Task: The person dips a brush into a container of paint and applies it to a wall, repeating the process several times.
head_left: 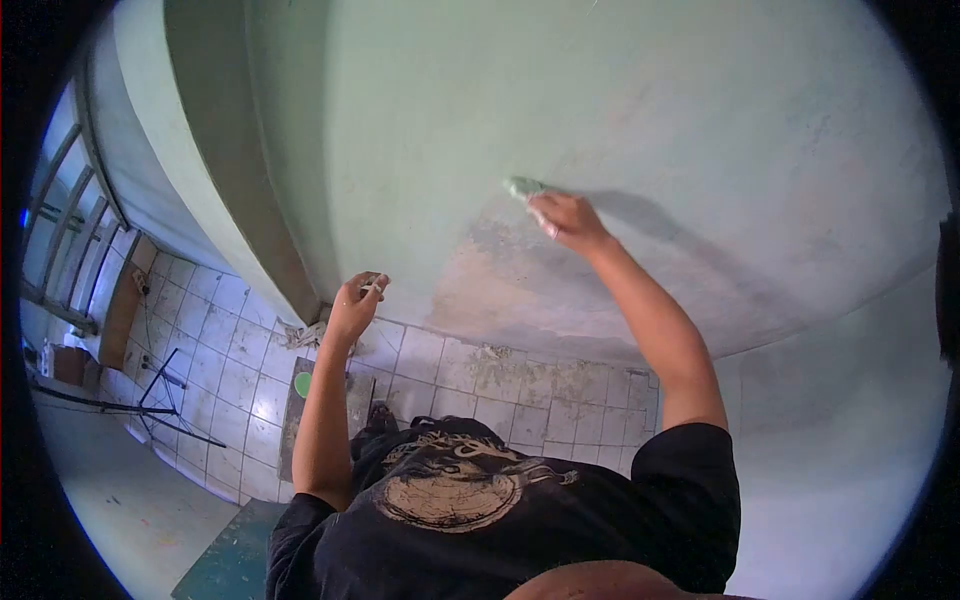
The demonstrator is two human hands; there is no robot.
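My right hand (567, 220) is closed round a brush-like tool, whose pale green, whitish head (522, 187) rests at the surface of the light green wall (430, 110). Below that hand the wall has a worn, brownish and grey patch (520, 275). Lower and to the left, my left hand (361, 300) is held in front of the wall's lower edge. Its fingers are curled together around a small whitish thing, too small to name.
White floor tiles (415, 355) with debris run along the wall's foot. At left stand a board with a green round thing (303, 384), a black metal stand (165, 400) and a barred window (65, 215). A wall column (215, 170) juts out. A dark green surface (232, 550) lies lower left.
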